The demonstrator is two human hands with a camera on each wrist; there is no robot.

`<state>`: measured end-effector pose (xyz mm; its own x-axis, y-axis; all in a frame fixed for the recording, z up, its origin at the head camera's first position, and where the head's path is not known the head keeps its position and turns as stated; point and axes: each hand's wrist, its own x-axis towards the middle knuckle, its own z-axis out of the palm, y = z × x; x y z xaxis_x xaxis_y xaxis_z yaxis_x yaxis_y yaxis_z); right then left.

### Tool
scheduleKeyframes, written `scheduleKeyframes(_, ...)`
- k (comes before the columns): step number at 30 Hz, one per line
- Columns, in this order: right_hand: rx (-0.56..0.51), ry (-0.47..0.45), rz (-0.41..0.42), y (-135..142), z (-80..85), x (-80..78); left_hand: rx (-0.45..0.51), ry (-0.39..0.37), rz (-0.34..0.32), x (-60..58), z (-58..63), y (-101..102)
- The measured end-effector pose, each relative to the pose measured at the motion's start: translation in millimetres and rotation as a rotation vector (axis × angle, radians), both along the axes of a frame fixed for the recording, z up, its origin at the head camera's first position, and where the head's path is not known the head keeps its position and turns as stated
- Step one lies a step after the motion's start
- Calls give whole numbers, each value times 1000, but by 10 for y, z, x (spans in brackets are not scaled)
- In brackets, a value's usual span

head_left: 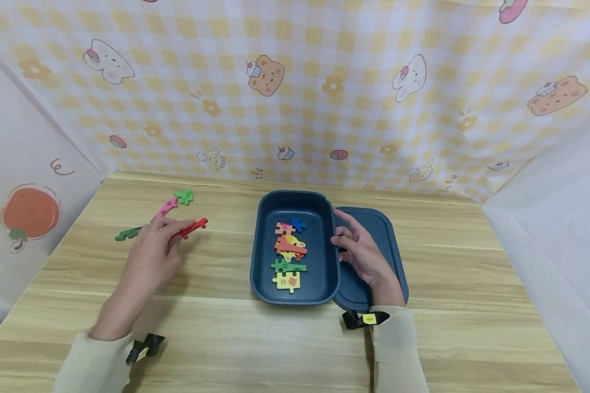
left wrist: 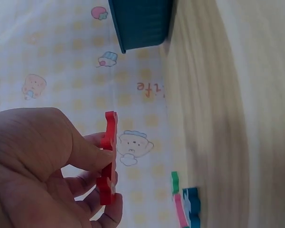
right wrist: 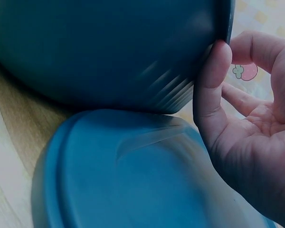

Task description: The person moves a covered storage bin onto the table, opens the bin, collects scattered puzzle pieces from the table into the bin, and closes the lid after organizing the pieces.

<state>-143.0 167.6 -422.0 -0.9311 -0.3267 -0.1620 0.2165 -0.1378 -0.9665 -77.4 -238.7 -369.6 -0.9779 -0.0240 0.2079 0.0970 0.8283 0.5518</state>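
My left hand (head_left: 152, 248) pinches a red puzzle piece (head_left: 193, 228) between thumb and fingers above the left part of the table. In the left wrist view, the red piece stands edge-on between thumb and fingertips. A dark blue box (head_left: 255, 256) stands in the middle of the table without its lid on. Inside it lie several puzzle pieces, among them a yellow one (head_left: 286, 281), a green one (head_left: 289, 266) and a blue one (head_left: 298, 225). With curled fingers, my right hand (head_left: 366, 256) holds the box's right side near the rim.
The dark blue lid (head_left: 383, 229) lies flat right of the box, partly under my right hand. At the table's left lie a light green piece (head_left: 184, 196), a pink piece (head_left: 166, 207) and a dark green piece (head_left: 128, 233). A patterned curtain (head_left: 305, 125) hangs behind the table.
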Motion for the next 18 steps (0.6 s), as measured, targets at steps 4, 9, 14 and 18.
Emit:
scheduleKeyframes(4,3,-2,0,-1,6,0,16,-9,-2,-25,31,55)
scheduleKeyframes(9,3,-4,-1,-3,11,-5,31,-36,-38,-69,66,139)
scheduleKeyframes(14,9,-9,-4,-3,15,-5,28,-64,-69,-112,96,238)
scheduleKeyframes(18,16,-11,-6,-5,14,0,33,-99,-85,-131,114,319)
